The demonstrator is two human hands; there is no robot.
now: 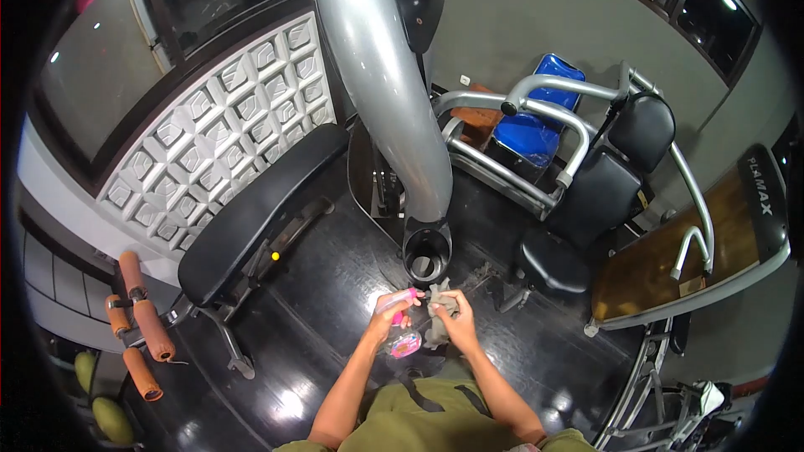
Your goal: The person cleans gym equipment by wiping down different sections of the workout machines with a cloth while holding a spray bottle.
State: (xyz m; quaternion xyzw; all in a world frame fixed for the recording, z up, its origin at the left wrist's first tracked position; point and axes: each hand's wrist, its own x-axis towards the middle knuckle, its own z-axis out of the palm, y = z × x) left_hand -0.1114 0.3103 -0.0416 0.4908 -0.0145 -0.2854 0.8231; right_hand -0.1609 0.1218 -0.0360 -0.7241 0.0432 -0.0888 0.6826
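In the head view, a shiny black floor [318, 351] carried gym equipment: a black bench [264, 218] beside a white lattice panel [226, 134] at its left edge, a silver post [381, 75] near its far edge, and a padded machine [586, 209] at its right, by grey walls [502, 8]. The spray bottle [405, 345] was above the floor's near middle, its pink nozzle pointing rightward, its long axis running from head toward the green shirt [427, 414]. The left hand's [389, 314] grip was closed round the bottle; the right hand's [456, 322] pinched a grey cloth [437, 331].
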